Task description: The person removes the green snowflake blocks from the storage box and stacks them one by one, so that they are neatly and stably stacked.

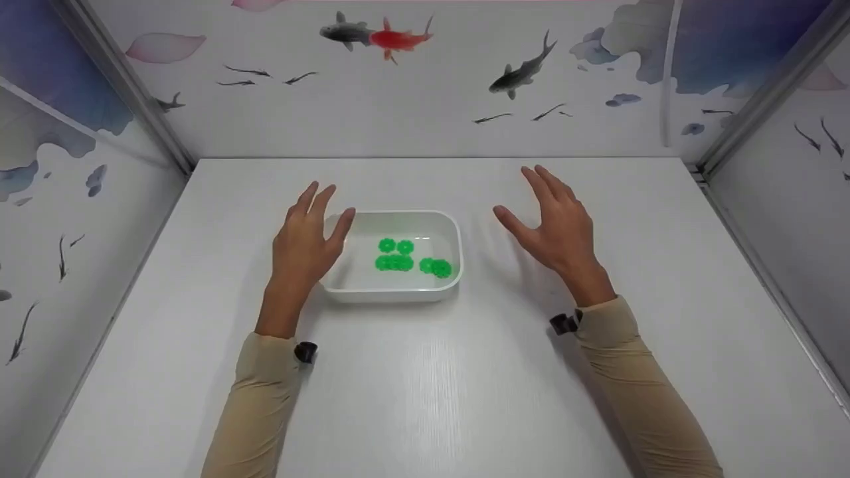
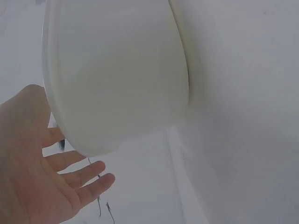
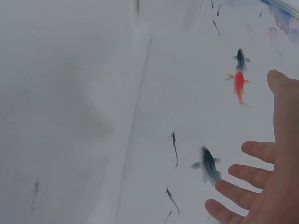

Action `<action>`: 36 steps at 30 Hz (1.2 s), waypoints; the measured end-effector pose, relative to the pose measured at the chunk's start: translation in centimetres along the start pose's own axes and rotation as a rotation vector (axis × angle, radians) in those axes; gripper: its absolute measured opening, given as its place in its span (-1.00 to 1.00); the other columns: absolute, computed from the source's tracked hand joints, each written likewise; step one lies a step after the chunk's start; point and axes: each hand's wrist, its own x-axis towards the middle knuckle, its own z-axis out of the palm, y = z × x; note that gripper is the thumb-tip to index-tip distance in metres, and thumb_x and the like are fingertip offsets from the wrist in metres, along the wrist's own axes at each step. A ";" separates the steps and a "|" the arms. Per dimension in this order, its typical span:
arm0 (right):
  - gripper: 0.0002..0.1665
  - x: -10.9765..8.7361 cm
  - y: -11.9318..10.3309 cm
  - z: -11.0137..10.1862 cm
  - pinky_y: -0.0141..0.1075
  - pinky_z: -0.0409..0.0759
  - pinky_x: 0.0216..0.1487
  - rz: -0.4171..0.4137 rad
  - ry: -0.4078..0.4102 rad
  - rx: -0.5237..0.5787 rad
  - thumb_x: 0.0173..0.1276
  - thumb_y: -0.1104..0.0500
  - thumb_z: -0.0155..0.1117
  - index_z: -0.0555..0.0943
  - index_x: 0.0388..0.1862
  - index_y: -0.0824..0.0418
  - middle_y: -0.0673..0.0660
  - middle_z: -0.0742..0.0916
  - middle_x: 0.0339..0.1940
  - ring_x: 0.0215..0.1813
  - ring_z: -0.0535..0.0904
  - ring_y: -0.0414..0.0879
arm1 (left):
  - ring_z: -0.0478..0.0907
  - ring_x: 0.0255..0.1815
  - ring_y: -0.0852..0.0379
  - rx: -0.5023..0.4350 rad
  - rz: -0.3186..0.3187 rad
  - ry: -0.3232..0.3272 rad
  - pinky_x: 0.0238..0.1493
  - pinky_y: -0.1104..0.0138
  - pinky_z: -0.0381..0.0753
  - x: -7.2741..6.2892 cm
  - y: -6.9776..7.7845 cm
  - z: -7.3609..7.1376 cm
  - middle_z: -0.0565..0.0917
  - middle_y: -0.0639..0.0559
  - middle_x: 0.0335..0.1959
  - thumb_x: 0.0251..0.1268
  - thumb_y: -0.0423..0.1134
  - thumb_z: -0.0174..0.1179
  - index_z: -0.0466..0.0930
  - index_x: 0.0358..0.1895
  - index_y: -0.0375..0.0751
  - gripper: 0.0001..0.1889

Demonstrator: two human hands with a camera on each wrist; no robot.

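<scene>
White panels printed with fish enclose a white worktop (image 1: 431, 385) on three sides, the back panel (image 1: 431, 126) meeting its far edge. From the head view, the surface runs on from the right hand (image 1: 564, 232) to the right edge, and a broad stretch lies nearer the person, between the two sleeves (image 1: 262, 392). Left of centre, toward the back, sits a white tub (image 1: 392, 296), its long axis running left to right. Inside are green scalloped pieces: two side by side (image 1: 396, 246), a clump (image 1: 394, 263) just nearer the person, and an overlapping pair (image 1: 435, 267) toward the right end. At the tub's left end is the left hand (image 1: 302, 242), grip spread, thumb overlapping the rim; contact cannot be told. Well apart on the other side, the right hand holds nothing, its thumb wide of straight fingers pointing away from the person. On the left wrist view, the tub's pale wall fills the upper middle, partly hiding extended fingers. On the right wrist view, separated fingers show before the fish-printed panel.
</scene>
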 end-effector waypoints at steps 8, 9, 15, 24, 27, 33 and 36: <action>-0.08 -0.5 -1.2 0.3 0.23 0.73 0.12 -0.035 0.023 0.037 0.47 -0.48 0.28 0.46 0.64 -0.07 0.15 0.62 0.56 0.52 0.59 0.15 | 0.60 0.48 -0.22 -0.049 -0.105 -0.097 0.36 -0.24 0.63 -0.1 -1.2 0.0 0.55 -0.20 0.55 0.68 0.29 0.03 0.51 0.54 -0.09 -0.34; -0.09 -0.5 -1.4 0.4 0.21 0.75 0.07 -0.039 0.026 0.040 0.47 -0.48 0.29 0.47 0.63 -0.07 0.15 0.65 0.53 0.47 0.63 0.14 | 0.62 0.46 -0.23 -0.052 -0.112 -0.107 0.35 -0.24 0.63 -0.1 -1.3 0.1 0.56 -0.21 0.54 0.68 0.28 0.03 0.52 0.54 -0.09 -0.34; -0.17 -0.8 -2.1 0.5 0.07 0.78 -0.12 -0.085 0.032 0.065 0.48 -0.40 0.34 0.52 0.59 -0.05 0.14 0.76 0.32 0.17 0.78 0.08 | 0.68 0.37 -0.24 -0.050 -0.114 -0.134 0.25 -0.18 0.72 -0.1 -1.7 0.3 0.66 -0.24 0.42 0.74 0.12 0.04 0.55 0.50 -0.16 -0.45; -0.26 -1.4 -3.3 1.6 -0.02 0.81 0.12 -0.187 -0.051 0.176 0.51 -0.16 0.45 0.54 0.56 0.05 0.12 0.75 0.36 0.23 0.77 0.05 | 0.64 -0.32 0.01 0.000 -0.078 -0.125 -0.33 0.15 0.62 -0.1 -2.0 0.5 0.82 -0.17 0.03 0.71 -0.20 0.02 0.60 0.43 -0.17 -0.59; -0.29 -1.5 -4.0 1.9 -0.05 0.79 0.21 -0.211 -0.103 0.265 0.51 -0.02 0.49 0.54 0.55 0.11 0.13 0.73 0.37 0.28 0.74 0.04 | 0.60 -0.37 0.02 0.006 -0.081 -0.126 -0.39 0.19 0.52 -0.2 -2.0 0.5 0.81 -0.13 -0.10 0.68 -0.24 0.01 0.59 0.45 -0.15 -0.59; -0.39 -1.7 -5.5 2.8 -0.16 0.75 0.28 -0.240 -0.193 0.400 0.47 0.14 0.53 0.61 0.44 0.18 0.14 0.75 0.32 0.30 0.74 0.01 | 0.57 -0.40 0.02 0.008 -0.085 -0.132 -0.44 0.20 0.46 -0.3 -2.1 0.6 0.82 -0.15 -0.14 0.67 -0.26 0.01 0.57 0.47 -0.13 -0.57; -0.46 -1.8 -6.2 3.4 -0.15 0.76 0.27 -0.252 -0.227 0.432 0.46 0.17 0.53 0.65 0.37 0.21 0.16 0.78 0.26 0.28 0.77 0.05 | 0.58 -0.38 0.01 0.010 -0.087 -0.139 -0.41 0.19 0.47 -0.3 -2.2 0.6 0.83 -0.17 -0.08 0.67 -0.25 0.00 0.56 0.48 -0.13 -0.57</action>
